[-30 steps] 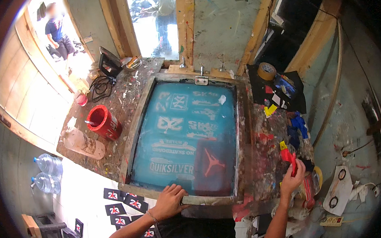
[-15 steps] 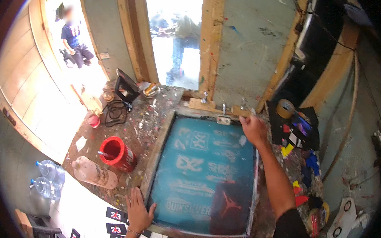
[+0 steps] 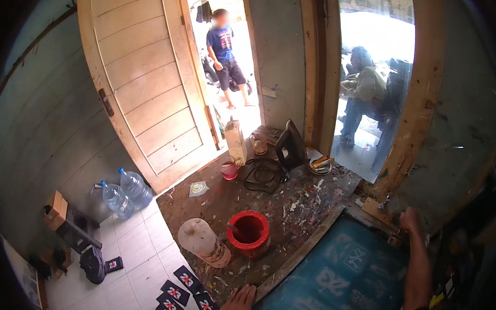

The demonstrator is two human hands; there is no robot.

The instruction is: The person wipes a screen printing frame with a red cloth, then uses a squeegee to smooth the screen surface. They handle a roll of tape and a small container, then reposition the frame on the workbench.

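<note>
A screen-printing screen with teal mesh and pale stencilled designs lies flat on a paint-spattered table. Along its left side runs a wooden frame edge. My left hand rests on the near part of that edge, fingers stretched out and holding nothing. At the screen's far edge, my right hand is closed beside the metal hinge hardware. Whatever its fingers grip is too small to make out. The screen's near and right parts run out of view or into shadow.
Left of the screen stand a red tub with a stick and a cloudy plastic bottle. An iron with its cord is farther back. Black printed pieces and water jugs are on the tiled floor. Someone stands in the doorway.
The view has swung left, so the screen now shows lower and farther right. Both hands keep about the same places at the screen. The person in the doorway now stands more upright.
</note>
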